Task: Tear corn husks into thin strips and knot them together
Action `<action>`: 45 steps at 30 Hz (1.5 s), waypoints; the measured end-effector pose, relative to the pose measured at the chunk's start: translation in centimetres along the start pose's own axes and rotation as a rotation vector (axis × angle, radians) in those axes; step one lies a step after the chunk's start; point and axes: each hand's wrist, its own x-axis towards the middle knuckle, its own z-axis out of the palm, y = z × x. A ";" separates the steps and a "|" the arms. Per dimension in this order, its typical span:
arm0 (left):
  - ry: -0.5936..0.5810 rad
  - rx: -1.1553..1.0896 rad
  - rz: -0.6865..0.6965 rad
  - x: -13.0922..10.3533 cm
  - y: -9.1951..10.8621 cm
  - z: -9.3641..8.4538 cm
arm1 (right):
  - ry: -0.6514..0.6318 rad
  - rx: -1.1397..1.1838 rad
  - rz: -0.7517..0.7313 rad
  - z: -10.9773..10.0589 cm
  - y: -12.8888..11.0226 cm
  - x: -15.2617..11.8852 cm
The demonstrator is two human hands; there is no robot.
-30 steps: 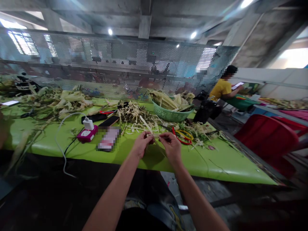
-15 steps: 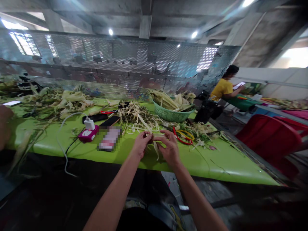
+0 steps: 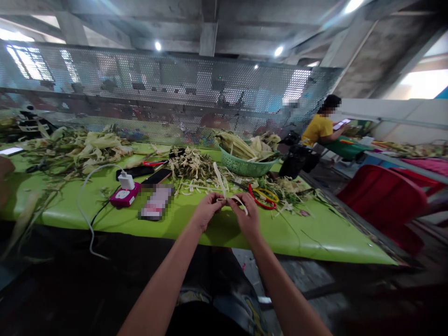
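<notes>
Over the near surface point(image 3: 280, 233), left hand point(image 3: 207, 211) and right hand point(image 3: 247, 213) pinch a pale strip point(image 3: 220, 179) between them, about equally near; long end points far, slightly left; curled piece, maybe same strip, crosses right hand.

The magenta power block point(image 3: 121, 198) sits on the green surface point(image 3: 311, 242), and a white plug point(image 3: 126, 182) is standing in its top. Close at the right of this block lies a phone point(image 3: 156, 203) with blurred screen; behind it, one dark phone point(image 3: 159, 176) and one black pouch point(image 3: 140, 171). Far behind the block rises a perforated metal screen point(image 3: 140, 112). Well to the block's right there are a red chair point(image 3: 383, 200) and, farther back, a person in yellow shirt point(image 3: 318, 129), who holds a lit phone point(image 3: 341, 124).
</notes>
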 end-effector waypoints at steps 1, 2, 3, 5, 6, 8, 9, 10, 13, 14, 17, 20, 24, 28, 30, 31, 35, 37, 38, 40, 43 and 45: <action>-0.005 0.012 0.003 0.0 0.0 0.0 | 0.006 0.034 0.020 0.1 0.1 0.0; -0.002 0.024 0.006 0.0 0.0 0.0 | 0.014 0.068 0.039 0.2 0.2 0.0; 0.006 0.035 0.012 -0.1 0.0 0.0 | 0.017 0.096 0.054 0.3 0.3 0.0; 0.034 0.052 0.021 -0.2 0.0 0.2 | 0.015 0.135 0.081 0.4 0.5 0.0; 0.050 0.054 0.026 -0.2 0.1 0.3 | 0.005 0.141 0.094 0.4 0.6 0.0; 0.082 0.053 0.025 -0.3 0.3 0.5 | -0.018 0.126 0.129 0.3 0.5 0.0; 0.101 0.047 0.017 -0.3 0.4 0.5 | -0.024 0.113 0.145 0.2 0.4 0.0; 0.124 0.035 0.004 -0.3 0.4 0.5 | -0.024 0.102 0.152 0.1 0.4 0.0; 0.193 -0.022 -0.029 -0.2 0.5 0.4 | -0.018 0.064 0.117 -0.2 0.1 -0.1; 0.207 -0.040 -0.030 -0.1 0.4 0.3 | -0.023 0.038 0.086 -0.2 0.0 -0.1; 0.223 -0.082 -0.007 0.1 0.3 0.1 | -0.055 -0.089 -0.012 -0.1 -0.2 -0.3; 0.230 -0.124 0.006 0.3 0.2 0.0 | -0.084 -0.204 -0.059 0.0 -0.4 -0.5; 0.262 -0.145 0.026 0.4 0.2 0.0 | -0.141 -0.226 -0.079 0.1 -0.6 -0.5; 0.306 -0.134 0.055 0.4 0.3 0.1 | -0.213 -0.176 -0.099 0.2 -0.5 -0.5; 0.315 -0.122 0.065 0.4 0.3 0.1 | -0.244 -0.157 -0.103 0.2 -0.4 -0.6; 0.313 -0.118 0.071 0.4 0.3 0.1 | -0.254 -0.151 -0.100 0.3 -0.3 -0.6; 0.306 -0.119 0.090 0.4 0.2 0.1 | -0.295 -0.063 0.008 0.6 0.0 -0.9; 0.296 -0.142 0.090 0.4 0.2 0.0 | -0.356 0.008 0.099 0.7 0.2 -0.8; 0.285 -0.158 0.085 0.5 0.2 -0.1 | -0.385 0.044 0.144 0.7 0.3 -0.7; 0.253 -0.194 0.065 0.5 0.1 -0.1 | -0.402 0.145 0.238 0.7 0.5 -0.3; 0.225 -0.221 0.044 0.7 -0.1 -0.2 | -0.357 0.362 0.387 0.5 0.7 0.2; 0.222 -0.206 0.055 0.8 -0.3 -0.2 | -0.291 0.446 0.448 0.2 0.7 0.3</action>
